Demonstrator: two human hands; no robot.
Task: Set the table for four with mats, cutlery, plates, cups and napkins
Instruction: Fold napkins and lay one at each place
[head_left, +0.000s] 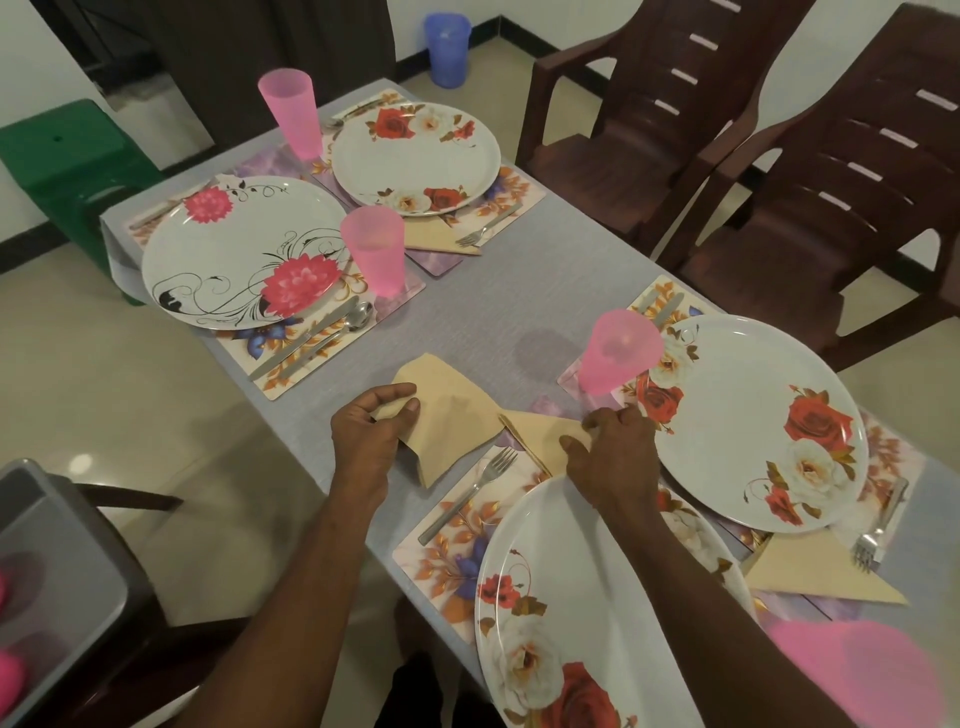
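Several floral mats, white flowered plates and pink cups lie on a grey tablecloth (519, 280). My left hand (371, 436) pinches a loose beige napkin (447, 410) near the table's left edge. My right hand (613, 457) holds a second, folded beige napkin (540, 431) at the top of the near mat (457, 545), between the near plate (561, 597) and the right plate (753, 415). A fork (467, 493) lies on the near mat. Folded napkins also sit by the far plate (441, 239) and at the right (810, 571). A pink cup (615, 351) stands just beyond my right hand.
Two brown plastic chairs (779, 171) stand along the table's right side. A green stool (67, 156) and a blue bin (447, 49) are on the floor beyond. A grey tray (57, 582) sits at lower left. A blurred pink cup (852, 675) is at lower right.
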